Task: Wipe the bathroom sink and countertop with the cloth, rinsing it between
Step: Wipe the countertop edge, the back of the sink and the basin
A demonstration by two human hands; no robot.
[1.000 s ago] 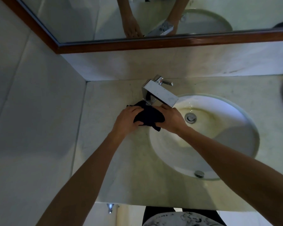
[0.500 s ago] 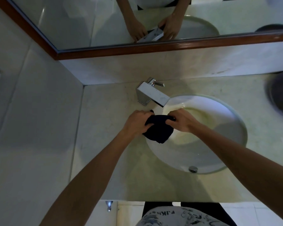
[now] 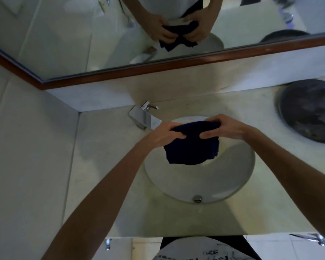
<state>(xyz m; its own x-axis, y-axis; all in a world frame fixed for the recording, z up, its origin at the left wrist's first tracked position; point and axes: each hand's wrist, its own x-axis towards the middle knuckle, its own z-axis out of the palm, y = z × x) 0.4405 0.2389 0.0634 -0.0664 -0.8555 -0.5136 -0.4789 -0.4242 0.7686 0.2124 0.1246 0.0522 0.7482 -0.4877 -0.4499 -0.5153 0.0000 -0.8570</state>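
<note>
A dark blue cloth [image 3: 192, 147] hangs spread out in the air over the back of the round white sink [image 3: 233, 182]. My left hand [image 3: 165, 135] grips its upper left edge and my right hand [image 3: 225, 128] grips its upper right edge. The cloth hides the sink's drain. The pale stone countertop [image 3: 105, 166] surrounds the sink. A square chrome faucet [image 3: 144, 117] stands at the sink's back left, just left of my left hand.
A dark round tray [image 3: 310, 111] lies on the counter at the far right. A wood-framed mirror [image 3: 158, 74] runs along the back wall and reflects both hands with the cloth. A tiled wall closes off the left side. The overflow cap [image 3: 197, 198] sits at the sink's near rim.
Both hands have lifted the cloth from the sink's left rim beside the faucet and pulled it open, so it now hangs spread over the basin.
</note>
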